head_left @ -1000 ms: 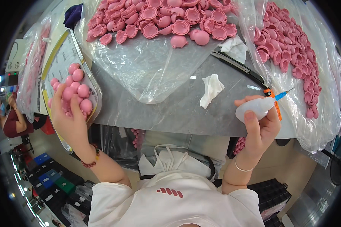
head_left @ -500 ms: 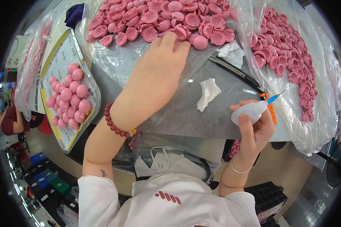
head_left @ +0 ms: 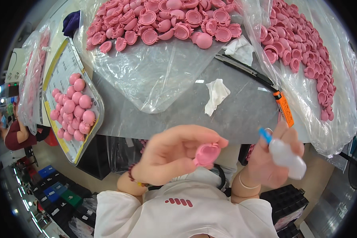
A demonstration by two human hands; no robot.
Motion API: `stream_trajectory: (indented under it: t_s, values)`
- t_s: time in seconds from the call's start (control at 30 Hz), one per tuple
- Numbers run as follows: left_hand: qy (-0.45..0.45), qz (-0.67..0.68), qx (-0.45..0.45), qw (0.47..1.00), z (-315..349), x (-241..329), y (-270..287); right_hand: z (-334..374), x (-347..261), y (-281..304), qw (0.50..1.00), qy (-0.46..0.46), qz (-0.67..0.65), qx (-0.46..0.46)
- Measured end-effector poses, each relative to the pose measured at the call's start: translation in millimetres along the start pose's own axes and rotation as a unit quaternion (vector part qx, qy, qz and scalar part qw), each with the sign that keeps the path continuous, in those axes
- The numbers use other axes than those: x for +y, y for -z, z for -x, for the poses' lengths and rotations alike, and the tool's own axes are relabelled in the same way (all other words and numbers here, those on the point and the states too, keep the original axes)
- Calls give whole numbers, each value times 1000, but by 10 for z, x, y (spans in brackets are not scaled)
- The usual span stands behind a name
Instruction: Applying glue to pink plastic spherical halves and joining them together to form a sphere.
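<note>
My left hand (head_left: 172, 152) pinches a pink half shell (head_left: 207, 154), its hollow side showing, in front of my chest. To its right, my right hand (head_left: 271, 158) holds a white squeeze bottle (head_left: 286, 159) with a blue needle tip (head_left: 265, 135), which points up and to the left. The bottle is smeared by motion. Beyond my hands, a pile of pink half shells (head_left: 148, 35) lies on clear plastic at the far side of the table. A tray (head_left: 101, 113) on the left bears several closed pink balls (head_left: 68, 106).
A second heap of pink shells (head_left: 297, 51) lies on plastic at the right. An orange-handled box cutter (head_left: 283, 109) lies beside it, near white crumpled tissues (head_left: 217, 95). A purple cloth (head_left: 71, 23) sits at the far left. Another person's arm (head_left: 22, 133) shows at the left.
My left hand has come back from the far pile toward my chest with a pink half shell. My right hand has moved nearer to me, and the bottle has turned its tip leftward.
</note>
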State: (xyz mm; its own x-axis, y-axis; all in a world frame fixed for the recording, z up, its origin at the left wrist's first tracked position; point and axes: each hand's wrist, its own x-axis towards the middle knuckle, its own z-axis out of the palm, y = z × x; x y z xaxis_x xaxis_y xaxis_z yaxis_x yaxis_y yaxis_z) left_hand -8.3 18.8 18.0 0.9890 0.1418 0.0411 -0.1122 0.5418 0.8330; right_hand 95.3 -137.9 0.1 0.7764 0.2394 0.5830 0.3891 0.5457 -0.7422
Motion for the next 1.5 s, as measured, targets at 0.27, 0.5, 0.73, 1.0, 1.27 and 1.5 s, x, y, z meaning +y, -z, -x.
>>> stream_trajectory:
  t_s: [0.27, 0.5, 0.73, 1.0, 1.27, 1.5]
  values:
    - [49, 64, 32, 996, 23, -233, -79, -45, -398, -78, 939, 49, 271, -206]
    - [26, 30, -10, 999, 29, -263, -58, -24, -422, -95, 938, 48, 280, -199]
    - [30, 54, -11, 998, 43, -248, -54, -33, -345, -144, 952, 66, 253, -160]
    - [47, 66, -7, 997, 38, -207, -57, -43, -272, -161, 957, 75, 242, -140]
    - [43, 52, -21, 997, 29, -174, -40, -58, -271, -170, 952, 106, 263, -114]
    - [44, 51, -18, 998, 42, -179, -33, -59, -289, -196, 960, 107, 242, -94]
